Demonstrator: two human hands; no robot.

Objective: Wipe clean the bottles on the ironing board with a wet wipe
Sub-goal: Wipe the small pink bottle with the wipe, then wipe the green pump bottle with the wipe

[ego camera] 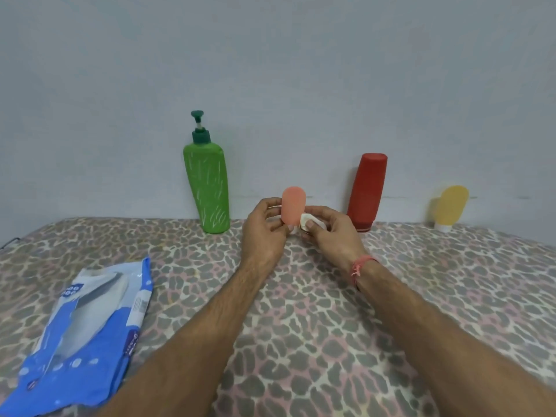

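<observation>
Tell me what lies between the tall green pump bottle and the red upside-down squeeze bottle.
In the head view, between the green pump bottle and red squeeze bottle: both hands, the left hand gripping a small orange tube, the right hand pinching a white wipe.

I count four bottles. One small peach-pink squeeze bottle point(293, 206) stands between my two hands, the left hand point(264, 233) and the right hand point(329, 234). One tall green pump bottle point(207, 188) stands beyond and left of my left hand. One dark red bottle set on its cap point(367, 191) and one small yellow squeeze tube point(450, 207) stand beyond and right of my right hand. One folded white wet wipe point(310, 221) sits in my right fingers. One blue-and-white plastic wipes pack point(84, 326) lies well left of my left forearm.
</observation>
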